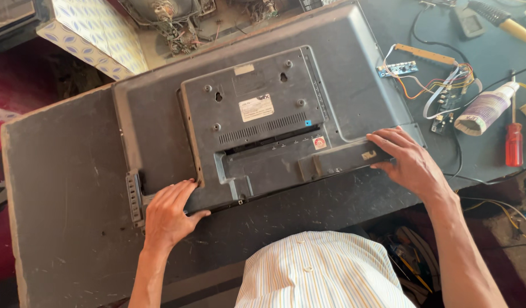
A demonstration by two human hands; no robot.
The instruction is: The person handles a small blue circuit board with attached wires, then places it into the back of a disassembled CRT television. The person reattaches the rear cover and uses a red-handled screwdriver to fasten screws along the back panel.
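Your left hand [169,215] grips the near edge of a flat-screen television [263,108] lying face down on the workbench [69,188]. Your right hand [404,158] rests open, palm down, on its lower edge. The back cover is still on. A red screwdriver [514,140] lies untouched beyond your right hand.

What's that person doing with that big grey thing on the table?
A person in a striped shirt has a flat grey television lying screen-down on a dark worn table. The left hand grips its near edge by a corner, and the right hand rests flat on the back cover near the other end. Off to the right lie a small circuit board with coloured wires, a white tube and a red-handled screwdriver.
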